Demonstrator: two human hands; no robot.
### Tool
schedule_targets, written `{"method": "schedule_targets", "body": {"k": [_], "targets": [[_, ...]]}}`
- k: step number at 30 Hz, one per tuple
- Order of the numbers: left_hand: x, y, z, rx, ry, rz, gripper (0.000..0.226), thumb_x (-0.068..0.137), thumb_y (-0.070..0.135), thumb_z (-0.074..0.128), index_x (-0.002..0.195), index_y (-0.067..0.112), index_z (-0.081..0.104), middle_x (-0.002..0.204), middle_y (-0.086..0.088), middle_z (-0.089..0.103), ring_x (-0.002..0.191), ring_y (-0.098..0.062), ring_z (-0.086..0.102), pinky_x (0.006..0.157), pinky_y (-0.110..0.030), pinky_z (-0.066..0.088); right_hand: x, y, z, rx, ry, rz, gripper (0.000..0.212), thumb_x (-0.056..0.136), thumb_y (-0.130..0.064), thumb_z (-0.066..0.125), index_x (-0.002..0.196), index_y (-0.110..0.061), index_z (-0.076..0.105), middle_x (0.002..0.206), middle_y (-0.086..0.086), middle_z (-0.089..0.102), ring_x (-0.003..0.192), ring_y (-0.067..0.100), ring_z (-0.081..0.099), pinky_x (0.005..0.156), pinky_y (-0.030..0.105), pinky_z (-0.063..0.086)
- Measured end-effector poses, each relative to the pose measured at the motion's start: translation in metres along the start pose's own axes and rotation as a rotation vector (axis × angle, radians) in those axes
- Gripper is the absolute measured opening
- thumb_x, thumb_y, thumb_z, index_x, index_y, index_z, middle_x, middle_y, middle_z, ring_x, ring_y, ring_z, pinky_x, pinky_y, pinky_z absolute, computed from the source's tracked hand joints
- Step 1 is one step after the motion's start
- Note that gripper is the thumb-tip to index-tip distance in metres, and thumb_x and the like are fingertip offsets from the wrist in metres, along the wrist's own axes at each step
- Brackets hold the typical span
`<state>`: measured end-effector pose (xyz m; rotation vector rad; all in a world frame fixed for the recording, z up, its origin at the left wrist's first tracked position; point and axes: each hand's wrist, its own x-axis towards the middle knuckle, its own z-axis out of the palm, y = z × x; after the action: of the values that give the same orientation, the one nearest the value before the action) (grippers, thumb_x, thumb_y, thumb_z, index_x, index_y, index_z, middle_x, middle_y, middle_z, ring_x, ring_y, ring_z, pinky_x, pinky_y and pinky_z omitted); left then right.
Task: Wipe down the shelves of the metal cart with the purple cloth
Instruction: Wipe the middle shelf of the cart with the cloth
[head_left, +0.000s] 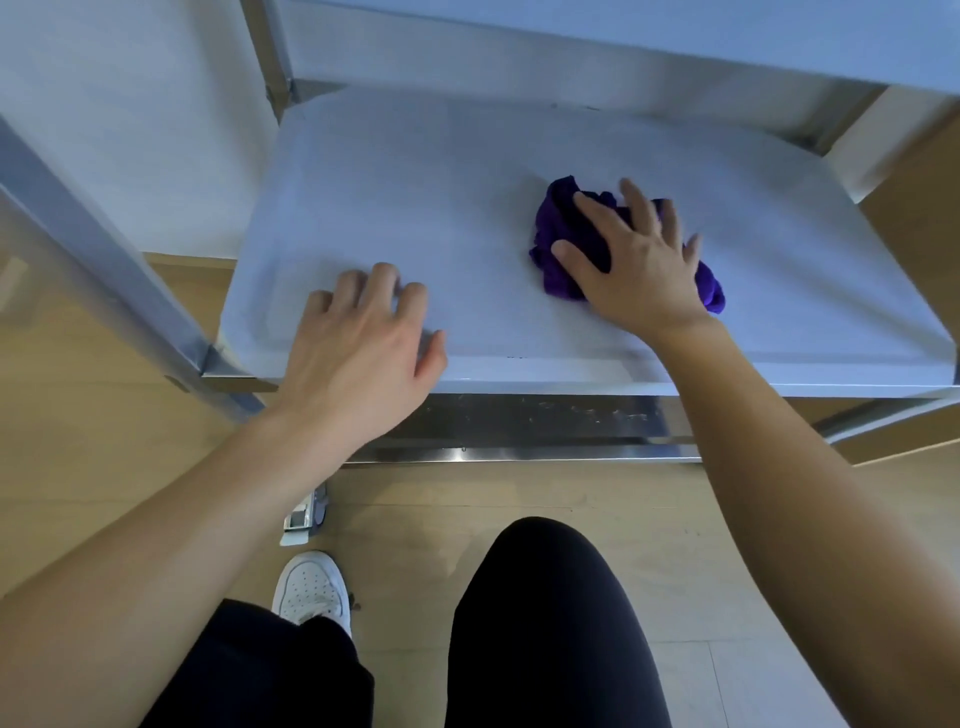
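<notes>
Plainly, we see one purple cloth (558, 228), bunched into a crumpled wad on the white shelf (415, 197) of the metal cart, in the right half of that shelf and about midway between its front and back edges. Our right hand (634, 270) lies on top of the cloth. Its grip is spread wide, with all five fingers straight and fanned and the palm pressing the wad down, so purple shows past the fingers on the left and past the heel of the hand on the right.

Our left hand (358, 348) rests on the same shelf near its front left corner, well apart from the cloth. Its grip is loose and holds nothing, and the fingers bend down so that the tips touch the shelf.

We count three levels of the cart: the shelf under our hands, an upper shelf (623, 36) along the top edge of the view, and a scuffed bare metal edge (519, 423) just below the front rim. Two metal posts show, one front left post (93, 249) and one rear left post (270, 57). One wheel (306, 514) sits on the wooden floor (571, 488). Nearer us are one white shoe (311, 590) and two legs in black trousers (545, 623).
</notes>
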<state>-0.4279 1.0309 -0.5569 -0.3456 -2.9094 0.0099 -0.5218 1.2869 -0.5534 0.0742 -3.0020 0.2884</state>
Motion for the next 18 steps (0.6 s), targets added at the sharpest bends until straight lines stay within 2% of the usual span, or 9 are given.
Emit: {"method": "schedule_targets", "body": {"k": [2, 5, 8, 12, 15, 18], "targets": [[0.007, 0.000, -0.002, -0.023, 0.006, 0.040, 0.046, 0.089, 0.041, 0.035, 0.105, 0.007, 0.061, 0.107, -0.011, 0.056, 0.091, -0.035, 0.055, 0.071, -0.043, 0.047, -0.003, -0.003, -0.005, -0.002, -0.027, 0.052, 0.071, 0.081, -0.084, 0.031, 0.144, -0.051, 0.027, 0.155, -0.001, 0.027, 0.140, 0.040, 0.024, 0.111, 0.059, 0.021], [0.007, 0.000, -0.007, -0.055, 0.019, 0.070, 0.043, 0.090, 0.039, 0.035, 0.103, 0.008, 0.061, 0.104, -0.008, 0.058, 0.088, -0.032, 0.057, 0.071, -0.043, 0.048, -0.003, -0.009, -0.006, -0.074, -0.018, 0.051, 0.074, 0.077, -0.087, 0.036, 0.140, -0.049, 0.035, 0.146, 0.003, 0.035, 0.128, 0.042, 0.033, 0.101, 0.054, 0.031], [-0.002, -0.002, -0.009, -0.087, 0.059, 0.108, 0.038, 0.091, 0.036, 0.037, 0.101, 0.010, 0.062, 0.104, -0.005, 0.059, 0.087, -0.029, 0.058, 0.070, -0.041, 0.048, 0.002, -0.019, -0.006, 0.014, -0.017, 0.041, 0.066, 0.081, -0.075, 0.050, 0.135, -0.038, 0.044, 0.135, 0.008, 0.041, 0.118, 0.041, 0.040, 0.096, 0.051, 0.040], [-0.017, -0.006, -0.011, -0.173, 0.100, 0.176, 0.029, 0.092, 0.030, 0.042, 0.099, 0.012, 0.063, 0.103, -0.001, 0.061, 0.086, -0.026, 0.059, 0.065, -0.037, 0.049, -0.001, -0.040, -0.001, 0.126, 0.029, -0.024, 0.049, 0.084, -0.051, 0.061, 0.125, -0.026, 0.050, 0.125, 0.009, 0.046, 0.110, 0.039, 0.047, 0.081, 0.042, 0.048], [-0.029, -0.017, -0.019, -0.198, 0.127, 0.239, 0.023, 0.092, 0.025, 0.045, 0.099, 0.011, 0.063, 0.100, -0.001, 0.061, 0.085, -0.025, 0.060, 0.059, -0.034, 0.048, -0.012, -0.061, 0.002, 0.200, 0.041, -0.090, 0.045, 0.081, -0.043, 0.066, 0.119, -0.023, 0.054, 0.121, 0.006, 0.049, 0.105, 0.035, 0.050, 0.077, 0.040, 0.049], [-0.045, -0.028, -0.028, -0.195, 0.112, 0.232, 0.021, 0.092, 0.026, 0.044, 0.095, 0.014, 0.060, 0.094, 0.002, 0.059, 0.084, -0.021, 0.057, 0.051, -0.037, 0.049, -0.030, -0.085, 0.006, 0.268, 0.072, -0.168, 0.042, 0.079, -0.040, 0.067, 0.116, -0.025, 0.056, 0.118, 0.002, 0.049, 0.101, 0.030, 0.049, 0.073, 0.038, 0.048]]}}
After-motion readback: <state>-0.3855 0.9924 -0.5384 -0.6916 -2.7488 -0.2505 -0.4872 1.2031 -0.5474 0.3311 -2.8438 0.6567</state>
